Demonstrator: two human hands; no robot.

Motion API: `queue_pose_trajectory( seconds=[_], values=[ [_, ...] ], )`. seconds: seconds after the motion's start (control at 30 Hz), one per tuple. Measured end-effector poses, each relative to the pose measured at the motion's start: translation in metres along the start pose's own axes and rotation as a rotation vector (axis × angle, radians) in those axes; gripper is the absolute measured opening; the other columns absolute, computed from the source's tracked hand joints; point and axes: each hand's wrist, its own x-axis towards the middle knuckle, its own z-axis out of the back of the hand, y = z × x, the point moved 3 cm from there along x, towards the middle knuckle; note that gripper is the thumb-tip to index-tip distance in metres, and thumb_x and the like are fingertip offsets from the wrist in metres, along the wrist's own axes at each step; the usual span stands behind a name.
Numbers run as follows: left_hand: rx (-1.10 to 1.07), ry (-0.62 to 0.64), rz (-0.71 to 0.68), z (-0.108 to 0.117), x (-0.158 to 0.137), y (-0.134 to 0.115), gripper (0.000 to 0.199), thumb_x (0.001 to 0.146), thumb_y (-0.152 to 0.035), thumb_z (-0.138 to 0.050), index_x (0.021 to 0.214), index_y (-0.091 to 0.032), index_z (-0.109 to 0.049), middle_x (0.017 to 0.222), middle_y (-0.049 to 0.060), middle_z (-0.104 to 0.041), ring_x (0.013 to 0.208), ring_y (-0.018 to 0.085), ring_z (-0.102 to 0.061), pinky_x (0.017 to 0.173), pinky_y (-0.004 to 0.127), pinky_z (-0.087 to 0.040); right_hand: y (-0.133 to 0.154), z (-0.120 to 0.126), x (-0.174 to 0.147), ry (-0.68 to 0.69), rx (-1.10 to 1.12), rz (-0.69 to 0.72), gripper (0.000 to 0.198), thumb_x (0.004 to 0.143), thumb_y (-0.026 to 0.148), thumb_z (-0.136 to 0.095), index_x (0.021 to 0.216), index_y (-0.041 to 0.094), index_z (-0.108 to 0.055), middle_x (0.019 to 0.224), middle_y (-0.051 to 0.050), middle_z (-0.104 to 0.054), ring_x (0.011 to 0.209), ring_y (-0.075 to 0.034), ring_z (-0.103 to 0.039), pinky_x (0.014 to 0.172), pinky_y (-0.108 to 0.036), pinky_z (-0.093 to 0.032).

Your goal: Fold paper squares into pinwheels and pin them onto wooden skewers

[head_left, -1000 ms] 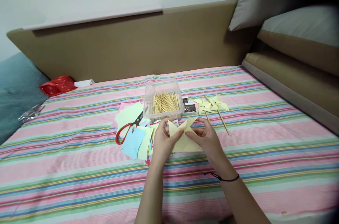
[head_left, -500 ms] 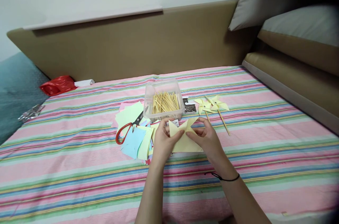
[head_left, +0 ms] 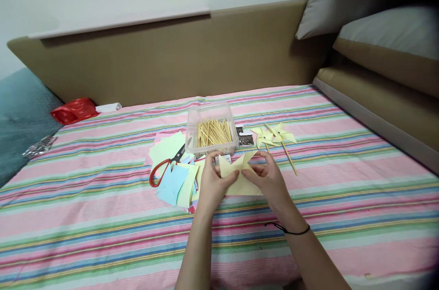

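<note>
A pale yellow sheet of paper [head_left: 242,187], slit and with corners bent inward, is held up between both hands. My left hand [head_left: 215,182] pinches its left side, thumb on the near face. My right hand [head_left: 269,180] grips the right side, its thumb pressed close to the left thumb near the paper's middle. Fingers behind the sheet are partly hidden. Just beyond the hands stands a clear plastic box [head_left: 211,149] of thin wooden sticks [head_left: 214,132]. Two yellow paper pinwheels [head_left: 279,133] on sticks lie to the right of it.
Left of my hands lie red-handled scissors [head_left: 160,173] on coloured paper sheets [head_left: 174,185]. Small packets of dark metal bits [head_left: 246,140] sit beside the box. A red plastic bag [head_left: 75,111] and a clear packet [head_left: 39,146] are at far left, on a striped cloth [head_left: 113,235].
Both hands keep their grip on the yellow paper, with only a very slight shift of the sheet and fingers. Everything else stays in place.
</note>
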Motion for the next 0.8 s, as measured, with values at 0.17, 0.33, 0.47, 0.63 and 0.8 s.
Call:
queue_pose_trajectory(
  seconds=[0.17, 0.33, 0.47, 0.63, 0.8],
  values=[
    [0.018, -0.006, -0.012, 0.002, 0.001, 0.0, 0.061, 0.065, -0.024, -0.077, 0.109, -0.023, -0.036, 0.065, -0.001, -0.069, 0.054, 0.018, -0.064, 0.051, 0.027, -0.052, 0.0, 0.001, 0.0, -0.004, -0.03, -0.007, 0.064, 0.06, 0.031, -0.082, 0.11, 0.025, -0.041, 0.08, -0.003, -0.075, 0.068, -0.022, -0.07, 0.058, -0.029, -0.054],
    [-0.003, 0.003, -0.004, 0.0, -0.001, 0.0, 0.063, 0.064, -0.027, -0.078, 0.11, -0.024, -0.034, 0.069, 0.0, -0.07, 0.055, 0.018, -0.065, 0.052, 0.027, -0.052, 0.0, 0.001, 0.0, -0.013, -0.031, -0.026, 0.067, 0.059, 0.033, -0.082, 0.111, 0.025, -0.041, 0.081, -0.005, -0.075, 0.068, -0.023, -0.07, 0.057, -0.031, -0.055],
    [-0.041, -0.08, -0.032, 0.005, 0.0, -0.008, 0.047, 0.074, -0.036, -0.068, 0.109, -0.021, -0.041, 0.062, -0.002, -0.065, 0.05, 0.013, -0.061, 0.048, 0.021, -0.046, 0.002, 0.002, 0.0, -0.079, 0.012, -0.051, 0.068, 0.054, 0.034, -0.084, 0.107, 0.024, -0.042, 0.078, -0.004, -0.075, 0.067, -0.024, -0.07, 0.056, -0.032, -0.055],
    [-0.067, -0.037, -0.175, 0.019, 0.001, -0.021, 0.03, 0.074, -0.027, -0.067, 0.099, -0.019, -0.052, 0.106, 0.01, -0.065, 0.08, 0.017, -0.066, 0.07, 0.03, -0.054, 0.004, 0.006, 0.0, -0.118, 0.061, -0.095, 0.067, 0.053, 0.031, -0.084, 0.105, 0.024, -0.043, 0.073, -0.002, -0.074, 0.063, -0.022, -0.069, 0.054, -0.029, -0.054],
    [0.127, 0.14, -0.25, 0.023, -0.002, -0.025, 0.009, 0.074, -0.02, -0.065, 0.083, -0.017, -0.067, 0.123, 0.013, -0.057, 0.115, 0.026, -0.054, 0.085, 0.034, -0.05, 0.004, 0.007, 0.0, -0.114, 0.11, -0.09, 0.066, 0.053, 0.03, -0.084, 0.103, 0.025, -0.043, 0.073, -0.001, -0.074, 0.061, -0.02, -0.068, 0.051, -0.027, -0.052]
  ],
)
